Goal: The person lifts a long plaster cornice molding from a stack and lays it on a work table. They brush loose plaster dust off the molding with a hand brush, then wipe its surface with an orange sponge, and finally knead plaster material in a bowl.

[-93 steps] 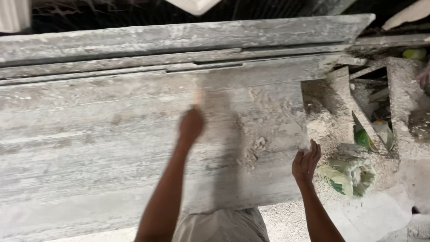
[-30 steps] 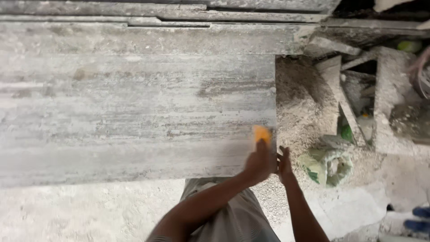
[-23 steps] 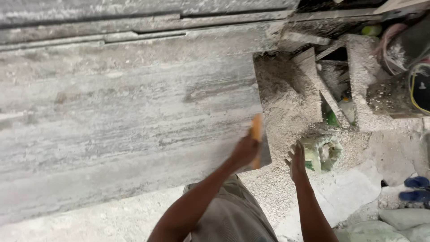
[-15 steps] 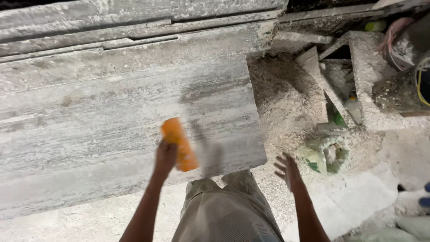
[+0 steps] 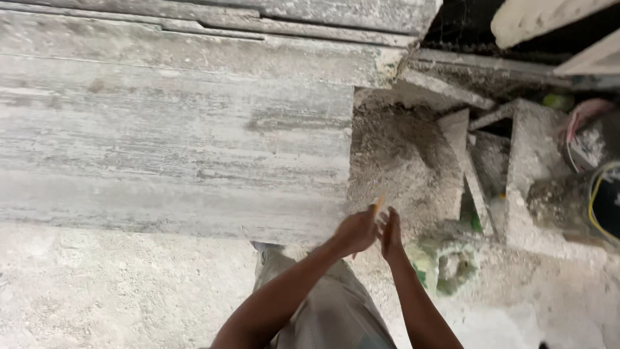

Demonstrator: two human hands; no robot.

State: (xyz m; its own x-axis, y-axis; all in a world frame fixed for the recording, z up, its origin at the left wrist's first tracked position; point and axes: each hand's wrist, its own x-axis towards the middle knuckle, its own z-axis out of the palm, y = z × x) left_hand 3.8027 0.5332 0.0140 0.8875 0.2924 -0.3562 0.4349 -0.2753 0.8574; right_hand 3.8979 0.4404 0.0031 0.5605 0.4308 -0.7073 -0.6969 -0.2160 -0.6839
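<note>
Edges: I saw my left hand (image 5: 355, 231) at the right end of the grey stone slab (image 5: 174, 142), near its front corner; open dusty floor (image 5: 97, 291) lay below.
Hold: left fingers were clenched on an orange tool (image 5: 378, 205); only its tip showed.
Right hand (image 5: 391, 234): just beside the left; I cannot tell its fingers.
Materials: slab streaked, flat; rubble pile (image 5: 400, 161) rough, crumbly.
</note>
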